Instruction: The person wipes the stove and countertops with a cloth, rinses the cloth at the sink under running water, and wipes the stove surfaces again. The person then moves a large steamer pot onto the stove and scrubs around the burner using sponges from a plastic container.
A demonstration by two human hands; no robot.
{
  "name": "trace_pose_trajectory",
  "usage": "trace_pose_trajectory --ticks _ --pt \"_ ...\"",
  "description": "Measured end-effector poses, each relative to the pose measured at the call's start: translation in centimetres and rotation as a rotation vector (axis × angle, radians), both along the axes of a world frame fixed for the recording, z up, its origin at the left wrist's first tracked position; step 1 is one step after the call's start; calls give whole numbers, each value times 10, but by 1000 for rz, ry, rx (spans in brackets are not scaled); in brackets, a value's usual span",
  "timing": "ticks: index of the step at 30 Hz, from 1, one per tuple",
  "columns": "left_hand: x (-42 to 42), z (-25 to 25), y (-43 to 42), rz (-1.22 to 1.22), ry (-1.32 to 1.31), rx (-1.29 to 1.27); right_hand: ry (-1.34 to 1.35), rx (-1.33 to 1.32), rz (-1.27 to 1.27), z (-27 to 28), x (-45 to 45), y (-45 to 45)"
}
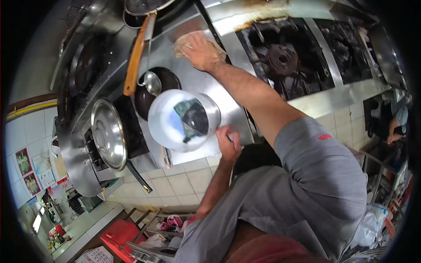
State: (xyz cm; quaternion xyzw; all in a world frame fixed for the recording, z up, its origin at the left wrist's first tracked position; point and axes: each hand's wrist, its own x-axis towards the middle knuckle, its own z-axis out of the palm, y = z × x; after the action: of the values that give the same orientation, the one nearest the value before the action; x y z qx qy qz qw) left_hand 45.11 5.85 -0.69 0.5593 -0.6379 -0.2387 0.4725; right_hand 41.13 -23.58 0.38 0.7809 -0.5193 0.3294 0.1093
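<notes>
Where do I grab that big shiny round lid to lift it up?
I'd take the small handle in the middle, coming from above. It stands up from the lid's smooth top, so your fingers could probably hook around it. The wide round rim looks harder to hold.

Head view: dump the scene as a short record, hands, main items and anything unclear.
view: head, stove area
right_hand: spread flat on tan cloth
cloth_on: steel counter
left_hand: closed beside white bucket
bucket_contents: dark and green material, identity unclear
ladle: bowl over dark pan, behind the bucket
lid: round, metal, left of the bucket in the picture
burner: uncovered, right of the cloth in the picture
unclear: whether left hand grips the bucket
</notes>
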Motion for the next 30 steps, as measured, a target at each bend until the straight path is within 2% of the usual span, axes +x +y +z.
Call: trace_pose_trajectory --ticks 2,4,6,7,8,9,10,12,16,18,20,21,22,24,26,28,29,30 --pt "0 -5 6 27 67 8 -4 86 324 -16 -15 7" --pt "2 -11 8 32 169 31 -151 261 281 -9 -31 63" --pt "7 -21 4 28 118 -38 -515 370 312 -17 -43 113" --pt "7 -21 5 11 205 -11 -377 244 305 -13 -54 145" --pt "5 -19 5 -1 288 19 -407 140 324 -5 -66 178" --pt "5 -16 6 -29 290 21 -317 278 323 -2 -82 211" --pt "5 -13 4 -48 291 20 -326 294 369 -5 -97 236" --pt "9 -14 4 -100 297 66 -120 246 381 7 -130 282" --pt "5 -9 4 -136 222 56 -151 298 165 14 -217 316" --pt "3 -8 5 -170 205 81 -106 225 -83 -1 -272 314" --pt "-4 -7 0 -197 187 97 -185 266 -316 -7 -321 311" --pt "-3 -4 2 -199 172 109 -192 263 -335 19 -318 317" --pt "-5 -3 1 -197 165 115 -435 393 -423 49 -319 317" --pt "-17 3 -4 -211 125 81 -659 475 -423 75 -318 306" --pt "-31 7 -6 -268 259 111 -541 365 -329 67 -287 303" --pt "-54 15 -12 -297 188 46 -448 330 -241 38 -241 300" --pt "-65 16 -15 -318 205 52 -284 426 -238 19 -216 299" --pt "-76 16 -18 -339 220 56 -166 390 -268 27 -200 311"
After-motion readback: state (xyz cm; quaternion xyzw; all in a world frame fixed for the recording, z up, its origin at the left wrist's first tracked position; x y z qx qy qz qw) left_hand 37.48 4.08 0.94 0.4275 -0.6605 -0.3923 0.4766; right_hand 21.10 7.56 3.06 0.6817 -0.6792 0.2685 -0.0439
